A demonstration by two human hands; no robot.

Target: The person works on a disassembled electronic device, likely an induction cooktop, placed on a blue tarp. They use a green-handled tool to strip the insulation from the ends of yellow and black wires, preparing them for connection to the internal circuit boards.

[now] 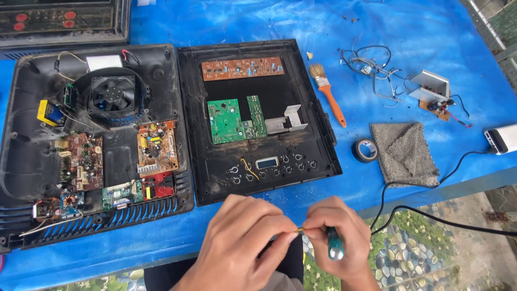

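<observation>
Blue bench [431, 32] front edge: left hand [237, 237] and right hand [336, 237] pinch together on a yellow wire [298, 230], steadying it, right also gripping a teal tool handle [335, 245].

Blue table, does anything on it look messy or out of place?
A loose tangle of wires lies strewn by the paintbrush, and small crumbs of debris dot the blue table. Both hands, left hand and right hand, pinch a small yellow piece.

Both hands, left hand [242, 237] and right hand [336, 237], pinch a yellow wire [298, 230] below the opened black casing [258, 118] on the blue table [409, 32].
</observation>
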